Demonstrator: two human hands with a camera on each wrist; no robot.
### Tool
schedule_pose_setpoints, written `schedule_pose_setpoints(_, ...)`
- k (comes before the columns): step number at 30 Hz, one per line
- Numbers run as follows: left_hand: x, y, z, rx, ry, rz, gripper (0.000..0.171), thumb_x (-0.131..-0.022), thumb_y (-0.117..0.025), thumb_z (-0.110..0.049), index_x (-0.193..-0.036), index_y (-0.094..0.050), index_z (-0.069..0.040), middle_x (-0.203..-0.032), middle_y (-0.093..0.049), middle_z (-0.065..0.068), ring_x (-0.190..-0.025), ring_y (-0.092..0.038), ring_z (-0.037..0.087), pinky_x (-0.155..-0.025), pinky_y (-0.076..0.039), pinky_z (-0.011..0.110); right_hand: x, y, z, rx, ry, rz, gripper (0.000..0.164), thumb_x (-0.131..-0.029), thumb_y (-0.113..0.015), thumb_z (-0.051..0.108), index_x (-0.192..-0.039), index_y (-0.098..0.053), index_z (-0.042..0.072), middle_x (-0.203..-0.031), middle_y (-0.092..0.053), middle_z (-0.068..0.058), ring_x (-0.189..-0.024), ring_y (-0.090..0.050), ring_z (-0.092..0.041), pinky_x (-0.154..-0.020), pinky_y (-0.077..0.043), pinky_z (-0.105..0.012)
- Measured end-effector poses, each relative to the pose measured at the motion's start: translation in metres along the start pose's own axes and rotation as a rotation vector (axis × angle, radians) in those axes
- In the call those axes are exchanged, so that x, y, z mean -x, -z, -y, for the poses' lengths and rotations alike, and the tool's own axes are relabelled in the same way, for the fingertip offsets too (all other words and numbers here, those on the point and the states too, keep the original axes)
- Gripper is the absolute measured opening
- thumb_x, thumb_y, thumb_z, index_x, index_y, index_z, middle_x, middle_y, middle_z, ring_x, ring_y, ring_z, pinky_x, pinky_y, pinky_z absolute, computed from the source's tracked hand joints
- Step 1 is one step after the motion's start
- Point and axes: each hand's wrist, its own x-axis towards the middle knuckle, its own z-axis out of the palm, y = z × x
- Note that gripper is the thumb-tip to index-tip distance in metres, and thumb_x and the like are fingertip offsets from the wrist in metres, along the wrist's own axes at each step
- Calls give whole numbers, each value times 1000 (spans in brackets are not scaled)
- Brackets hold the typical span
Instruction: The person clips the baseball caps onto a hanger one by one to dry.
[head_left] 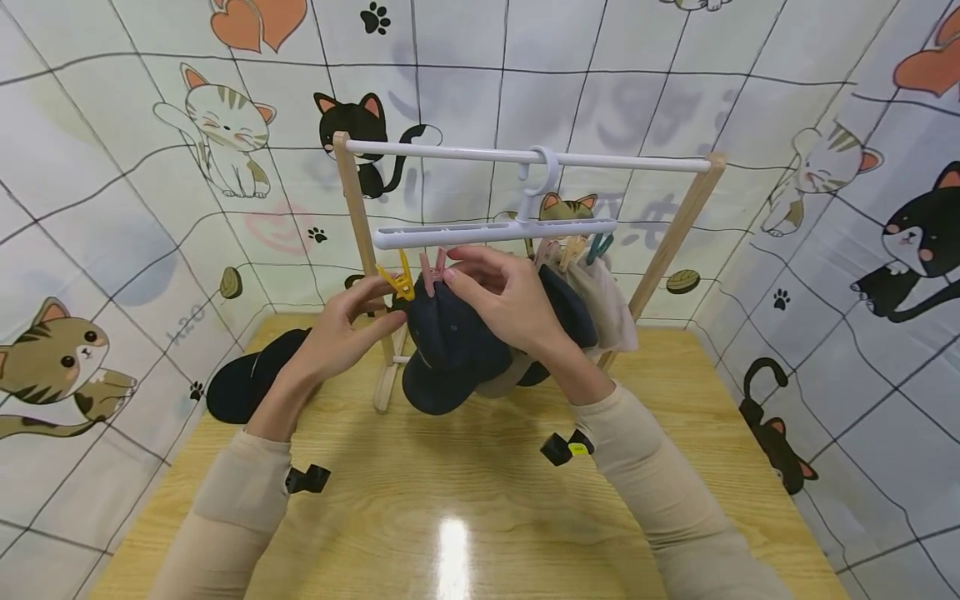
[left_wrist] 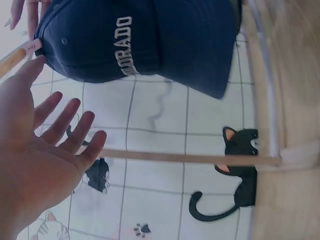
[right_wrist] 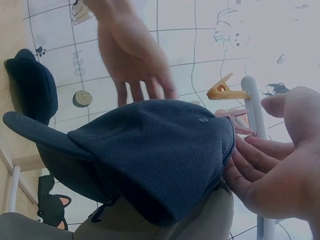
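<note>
A navy cap [head_left: 447,333] with white lettering hangs brim down under the white hanger [head_left: 495,233]. A pink clothespin [head_left: 432,271] grips the top of its crown. My left hand [head_left: 341,329] is at the cap's left with fingers spread; in the left wrist view its thumb tip is right at the crown's edge, near the clips. The yellow clothespin [head_left: 397,275] hangs from the hanger's left end, just above the left fingertips. My right hand [head_left: 506,296] is at the cap's right, fingers extended along the crown and thumb near the pink clothespin.
More caps, including a pale one [head_left: 603,304], hang at the hanger's right under several clothespins [head_left: 573,250]. The hanger hooks over the rack's white bar [head_left: 465,154], held by wooden legs [head_left: 675,237]. A black cap [head_left: 251,375] lies on the wooden table [head_left: 450,475] at left.
</note>
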Motion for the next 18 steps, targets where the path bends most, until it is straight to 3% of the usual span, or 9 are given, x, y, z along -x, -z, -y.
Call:
schedule_pose_setpoints(4,16,1,9,-96,35,-44,58,-98,-68,-49,-151,-46,-41,-154,-51,-8,-144,-48,24,-114,-41,59,3,2,-1,-15,2,5,41,-101,-67,33,-139,-65,18,-126,-74,-2,-113,-72,-13,-102,-57,-36)
schedule_pose_setpoints(10,36,5,25,-263,21,-95,64,-97,-68,-51,-155,-44,-35,-159,-48,-3,-146,-47,27,-113,-41,61,7,5,-2,-15,11,-4,39,-101,-67,31,-138,-65,17,-127,-74,-2,-114,-72,-13,-101,-58,-33)
schedule_pose_setpoints(18,72,17,65,-431,47,-157,65,-99,-69,-43,-157,-42,-28,-162,-45,7,-146,-44,38,-113,-36,65,8,3,0,-28,22,14,38,-101,-68,29,-137,-65,15,-126,-74,-4,-112,-72,-14,-98,-59,-32)
